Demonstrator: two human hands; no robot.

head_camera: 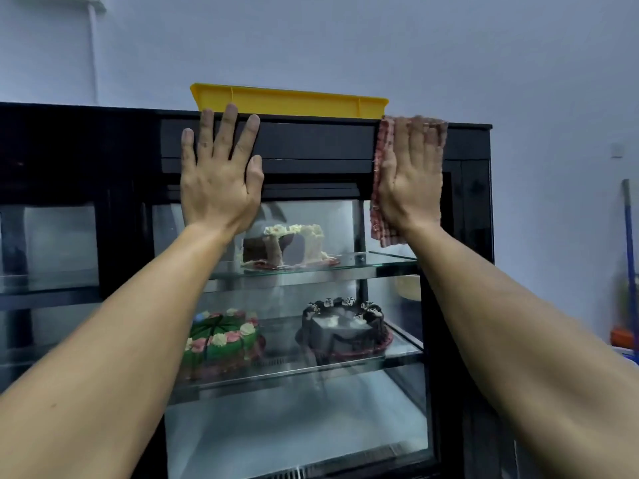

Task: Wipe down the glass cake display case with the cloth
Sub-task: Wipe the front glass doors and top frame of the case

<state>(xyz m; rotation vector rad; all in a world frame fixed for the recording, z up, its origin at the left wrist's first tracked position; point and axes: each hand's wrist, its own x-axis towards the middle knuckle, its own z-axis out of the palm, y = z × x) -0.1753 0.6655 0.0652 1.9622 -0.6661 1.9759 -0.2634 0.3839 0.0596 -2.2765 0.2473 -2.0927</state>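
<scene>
Two hands are raised flat against the upper front of the glass cake display case point(311, 143), a tall black-framed cabinet that fills the middle of the frame. The left hand point(221, 174), upper centre-left, has its fingers straight and spread, palm against the black top panel, fingertips reaching the case's upper edge; it holds nothing. The right hand point(409, 178), upper centre-right, is also flat with fingers straight and close together, pressing the cloth point(380, 160) against the case where the black panel meets the glass. The cloth is reddish-pink with a ribbed, checked weave; it shows around the hand's edges, along the left side, above the fingertips, and hanging below the wrist. Its outline is blurred.

The case has a dark header band, black side posts and a clear glass front with hazy streaks and reflections. Inside, glass shelves carry cakes: a white-frosted cake point(294, 247) with a slice gone on the upper shelf at centre, and on the shelf below it a green cake point(221, 337) with pink and white rosettes at left and a dark chocolate cake point(345, 326) at right. A yellow tray point(290, 103) sits on top of the case, between the two hands. Behind is a pale wall point(345, 39).
</scene>
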